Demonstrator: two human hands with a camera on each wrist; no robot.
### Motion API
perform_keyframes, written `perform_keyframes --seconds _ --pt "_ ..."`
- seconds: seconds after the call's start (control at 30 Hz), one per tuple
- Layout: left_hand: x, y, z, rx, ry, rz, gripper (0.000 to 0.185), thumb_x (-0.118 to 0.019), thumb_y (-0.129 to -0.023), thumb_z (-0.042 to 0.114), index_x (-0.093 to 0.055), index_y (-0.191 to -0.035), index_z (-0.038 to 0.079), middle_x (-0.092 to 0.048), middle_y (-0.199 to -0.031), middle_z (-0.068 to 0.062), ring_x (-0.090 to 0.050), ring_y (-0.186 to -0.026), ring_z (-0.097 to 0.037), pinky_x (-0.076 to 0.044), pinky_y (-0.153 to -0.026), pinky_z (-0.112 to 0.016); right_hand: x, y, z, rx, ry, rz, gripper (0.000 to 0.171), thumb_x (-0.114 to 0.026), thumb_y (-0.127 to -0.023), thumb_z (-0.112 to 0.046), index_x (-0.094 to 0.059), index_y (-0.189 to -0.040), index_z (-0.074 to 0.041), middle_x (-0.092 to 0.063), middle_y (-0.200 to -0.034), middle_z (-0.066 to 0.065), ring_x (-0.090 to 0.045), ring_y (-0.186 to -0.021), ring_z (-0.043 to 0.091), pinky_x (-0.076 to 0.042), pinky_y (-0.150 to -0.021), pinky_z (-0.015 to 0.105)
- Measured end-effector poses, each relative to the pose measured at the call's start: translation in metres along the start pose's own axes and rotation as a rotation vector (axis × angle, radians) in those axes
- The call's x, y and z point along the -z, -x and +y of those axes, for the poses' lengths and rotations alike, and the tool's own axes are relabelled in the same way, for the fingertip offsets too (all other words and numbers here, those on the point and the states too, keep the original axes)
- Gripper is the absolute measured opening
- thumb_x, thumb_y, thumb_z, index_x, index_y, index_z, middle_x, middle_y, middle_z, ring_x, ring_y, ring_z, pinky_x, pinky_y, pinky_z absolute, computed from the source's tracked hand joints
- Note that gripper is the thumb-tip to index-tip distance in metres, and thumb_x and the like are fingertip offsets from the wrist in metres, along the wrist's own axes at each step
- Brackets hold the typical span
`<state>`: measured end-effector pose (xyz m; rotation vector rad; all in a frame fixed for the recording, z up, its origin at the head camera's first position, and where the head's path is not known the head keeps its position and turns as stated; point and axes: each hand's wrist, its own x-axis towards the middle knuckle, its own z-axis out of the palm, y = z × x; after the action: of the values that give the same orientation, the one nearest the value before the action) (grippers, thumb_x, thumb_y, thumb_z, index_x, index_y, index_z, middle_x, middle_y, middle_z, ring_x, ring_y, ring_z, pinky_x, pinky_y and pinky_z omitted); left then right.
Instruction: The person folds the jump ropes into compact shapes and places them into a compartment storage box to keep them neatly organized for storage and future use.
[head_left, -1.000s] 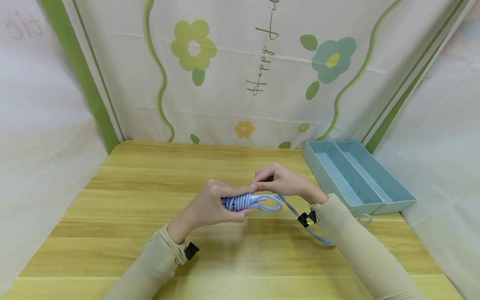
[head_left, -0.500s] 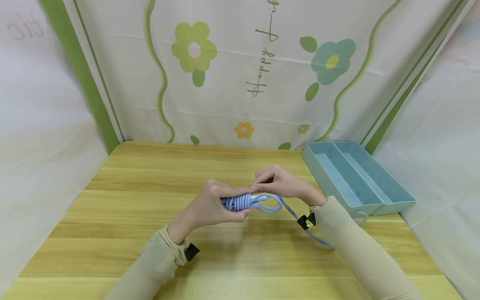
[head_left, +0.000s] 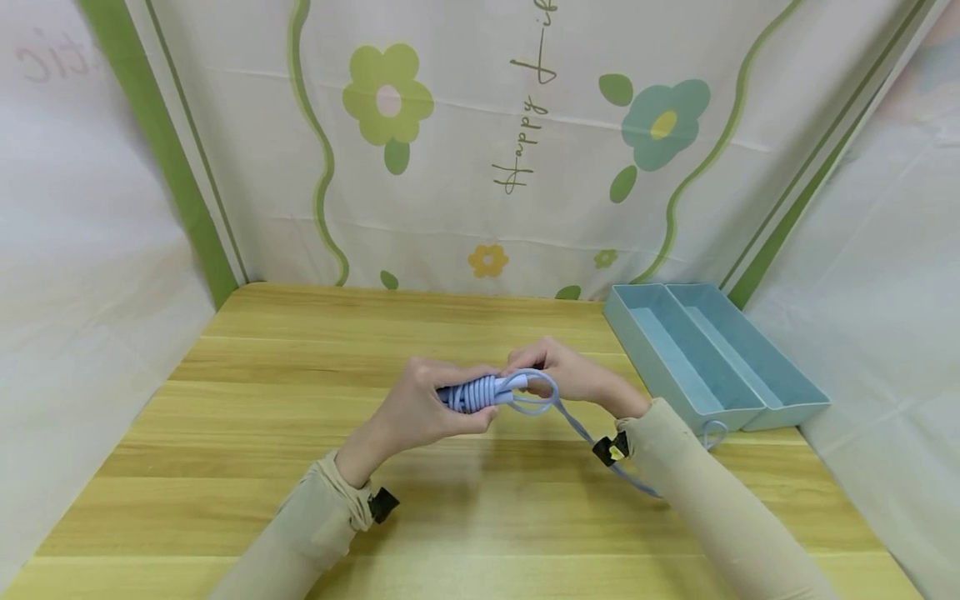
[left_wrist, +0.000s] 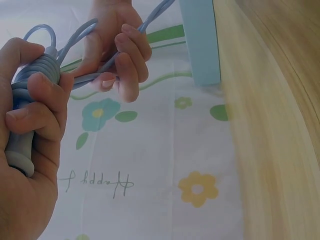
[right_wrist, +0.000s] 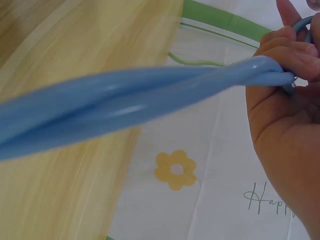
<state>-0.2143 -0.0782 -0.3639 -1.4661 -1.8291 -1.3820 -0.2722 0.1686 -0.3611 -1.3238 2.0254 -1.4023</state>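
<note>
One left hand (head_left: 420, 400), 9 o'clock of the cord bundle (head_left: 474, 395) (hub for all bearings, head view); fingers curled round the bundle, gripping it over the table (head_left: 300, 433). At the bundle: several close turns side by side. Just off its end, 3 o'clock: pale stub (head_left: 516, 382), identity unclear, and a loose loop (head_left: 552, 385). Next, also near 3 o'clock: right hand (head_left: 573, 375), fingers curled round the free cord (head_left: 576, 422). That cord trails toward 4 o'clock and passes under the sleeve (head_left: 697, 467). Farthest out, a little before 3 o'clock: two blue trays (head_left: 633, 333), side by side.

Progress (judgement): winding looks well advanced, most turns laid. Left to do: free length not yet wound, loop not tucked in, bundle not fastened as far as seen.

View comparison. Left wrist: handle-like end (left_wrist: 21, 152) with a dark opening below the turns; covered by the hand in the head view. Same view shows the right fingers' curl, partly behind the loop from above. Right wrist: free cord close up, two strands twisted together; trays not seen there. Only the head view gives the trays' full layout.
</note>
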Motion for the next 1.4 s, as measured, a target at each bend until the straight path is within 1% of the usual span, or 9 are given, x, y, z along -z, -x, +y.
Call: perform_keyframes --seconds 0.1,0.2,0.37,0.5,0.6,0.7,0.83,1.13,1.4 --pt "0.000 0.001 -0.001 0.010 0.000 0.019 0.036 -0.079 -0.073 -0.001 -0.072 -0.109 -0.006 -0.073 -0.097 -0.010 -0.071 -0.080 -0.014 -0.056 -0.067 -0.024 0.000 0.002 0.002 0.001 -0.037 -0.025 0.020 -0.056 -0.102 -0.010 -0.076 -0.103 -0.006 -0.052 -0.071 0.010 -0.043 -0.061 0.017 -0.039 -0.057 0.028" --pt "-0.001 0.002 -0.002 0.036 -0.002 0.037 0.036 -0.080 -0.073 -0.001 -0.072 -0.108 -0.006 -0.073 -0.096 -0.010 -0.071 -0.079 -0.014 -0.056 -0.065 -0.024 -0.001 0.003 0.003 -0.016 -0.027 -0.040 0.021 -0.054 -0.102 -0.012 -0.074 -0.098 -0.008 -0.056 -0.076 0.014 -0.046 -0.065 0.018 -0.041 -0.060 0.029" --pt "0.000 0.005 -0.003 0.107 -0.019 0.070 0.035 -0.081 -0.075 0.002 -0.073 -0.108 -0.005 -0.073 -0.094 -0.010 -0.069 -0.071 -0.012 -0.055 -0.059 -0.023 -0.006 0.007 0.001 -0.137 0.003 -0.022 0.023 -0.053 -0.103 -0.019 -0.068 -0.090 -0.007 -0.052 -0.068 0.014 -0.039 -0.051 0.016 -0.036 -0.049 0.027" --pt "0.002 0.005 0.002 0.206 0.014 0.100 0.032 -0.081 -0.078 0.003 -0.074 -0.108 -0.002 -0.073 -0.088 -0.008 -0.062 -0.053 -0.008 -0.051 -0.045 -0.022 -0.013 0.009 -0.001 -0.216 -0.020 -0.010 0.032 -0.047 -0.106 -0.023 -0.065 -0.088 -0.004 -0.050 -0.070 0.018 -0.033 -0.049 0.017 -0.032 -0.047 0.027" --pt "0.006 0.000 0.015 0.305 0.051 0.118 0.030 -0.080 -0.080 0.000 -0.073 -0.109 -0.002 -0.072 -0.084 -0.009 -0.055 -0.045 -0.009 -0.047 -0.038 -0.025 -0.019 0.011 0.002 -0.206 -0.050 -0.016 0.032 -0.042 -0.108 -0.020 -0.065 -0.093 -0.002 -0.051 -0.075 0.023 -0.030 -0.048 0.017 -0.030 -0.046 0.028" --pt "0.012 -0.006 0.028 0.396 0.052 0.164 0.029 -0.079 -0.080 -0.003 -0.073 -0.108 -0.003 -0.070 -0.080 -0.008 -0.053 -0.042 -0.014 -0.045 -0.036 -0.028 -0.026 0.015 0.007 -0.185 -0.018 -0.030 0.029 -0.040 -0.108 -0.019 -0.065 -0.104 -0.005 -0.051 -0.071 0.016 -0.029 -0.047 0.015 -0.027 -0.043 0.027" --pt "0.020 -0.009 0.030 0.467 0.027 0.251 0.027 -0.078 -0.081 -0.003 -0.073 -0.107 -0.002 -0.068 -0.076 -0.007 -0.051 -0.040 -0.019 -0.044 -0.036 -0.029 -0.038 0.019 0.007 -0.183 0.061 0.009 0.030 -0.038 -0.109 -0.021 -0.067 -0.111 -0.013 -0.043 -0.062 0.001 -0.031 -0.048 0.012 -0.027 -0.044 0.026" --pt "0.022 -0.009 0.027 0.505 -0.006 0.310 0.027 -0.079 -0.080 -0.003 -0.074 -0.106 -0.002 -0.068 -0.076 -0.008 -0.051 -0.039 -0.021 -0.044 -0.036 -0.029 -0.064 0.027 -0.011 -0.187 0.151 0.099 0.025 -0.040 -0.108 -0.020 -0.064 -0.114 -0.014 -0.039 -0.065 -0.005 -0.034 -0.055 0.009 -0.032 -0.050 0.025" --pt "0.021 -0.010 0.027 0.497 -0.014 0.296 0.027 -0.079 -0.081 -0.003 -0.073 -0.107 -0.003 -0.068 -0.077 -0.010 -0.051 -0.039 -0.022 -0.044 -0.035 -0.029 -0.072 0.026 -0.012 -0.170 0.205 0.141 0.020 -0.040 -0.108 -0.017 -0.058 -0.117 -0.014 -0.042 -0.062 -0.007 -0.039 -0.053 0.007 -0.035 -0.051 0.023"
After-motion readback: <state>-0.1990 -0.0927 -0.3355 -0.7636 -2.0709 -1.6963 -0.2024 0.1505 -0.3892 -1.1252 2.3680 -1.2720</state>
